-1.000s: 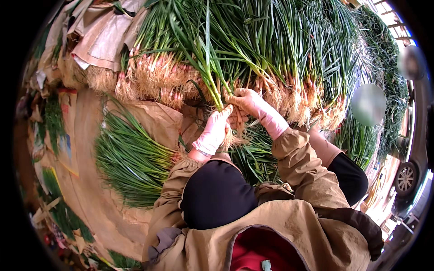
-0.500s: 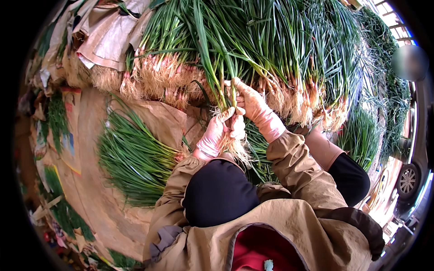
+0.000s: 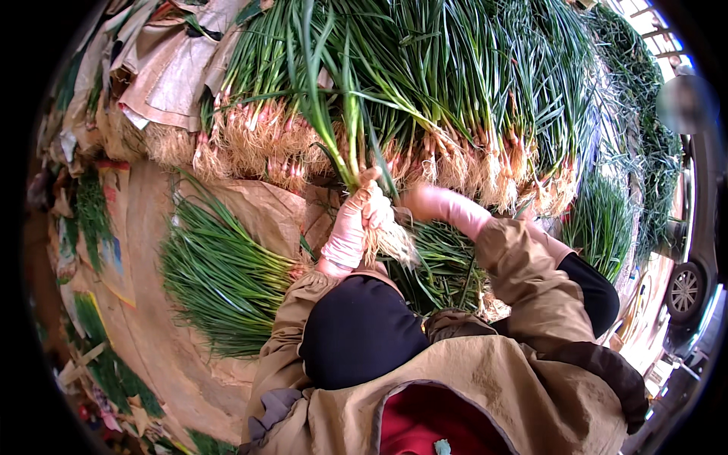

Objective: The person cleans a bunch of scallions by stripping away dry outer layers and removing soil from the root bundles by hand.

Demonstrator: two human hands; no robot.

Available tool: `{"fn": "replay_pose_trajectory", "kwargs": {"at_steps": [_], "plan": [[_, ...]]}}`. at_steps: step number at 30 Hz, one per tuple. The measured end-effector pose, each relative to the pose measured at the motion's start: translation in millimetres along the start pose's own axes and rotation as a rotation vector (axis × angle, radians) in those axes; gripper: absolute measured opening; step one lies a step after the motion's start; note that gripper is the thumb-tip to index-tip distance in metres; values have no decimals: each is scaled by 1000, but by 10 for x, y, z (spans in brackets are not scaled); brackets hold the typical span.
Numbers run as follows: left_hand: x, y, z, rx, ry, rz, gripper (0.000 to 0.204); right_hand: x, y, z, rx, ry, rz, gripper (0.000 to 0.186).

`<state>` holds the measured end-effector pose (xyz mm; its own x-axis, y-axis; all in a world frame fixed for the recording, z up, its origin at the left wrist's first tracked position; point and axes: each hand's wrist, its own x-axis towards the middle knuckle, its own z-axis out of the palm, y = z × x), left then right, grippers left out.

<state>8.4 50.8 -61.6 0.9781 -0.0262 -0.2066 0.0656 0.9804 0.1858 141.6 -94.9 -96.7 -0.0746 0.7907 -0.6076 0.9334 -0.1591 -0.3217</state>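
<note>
My left hand [image 3: 362, 208], in a pale glove, is closed round the lower stems of a few green garlic plants [image 3: 350, 144]. Their leaves point up and away, and their pale roots [image 3: 390, 241] hang out below the fist. Just right of the roots is my right hand [image 3: 426, 203], gloved too and smeared by motion, so its fingers cannot be made out. It is apart from the stalks in my left hand.
A long row of green garlic [image 3: 462, 68] lies across the far side, roots toward me. To my left, a loose bundle [image 3: 227, 265] rests on brown sheeting [image 3: 152, 227]. More greens [image 3: 440, 262] lie beneath my right forearm. Sacking [image 3: 171, 83] covers the far left; a vehicle wheel [image 3: 685, 292] shows far right.
My right hand has left the stalks and moved right and down toward me. My left hand still grips them, now turned more upright, and the stalks lean further left.
</note>
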Motion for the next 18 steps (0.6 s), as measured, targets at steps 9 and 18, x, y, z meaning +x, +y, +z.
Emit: {"fn": "replay_pose_trajectory", "kwargs": {"at_steps": [9, 18], "plan": [[199, -34, 110, 273, 19, -55, 38, -256, 615, -1015, -4, 1170, 703, 22], [122, 197, -49, 173, -83, 208, 34, -695, -286, 404, -2, -255, 279, 19]]}}
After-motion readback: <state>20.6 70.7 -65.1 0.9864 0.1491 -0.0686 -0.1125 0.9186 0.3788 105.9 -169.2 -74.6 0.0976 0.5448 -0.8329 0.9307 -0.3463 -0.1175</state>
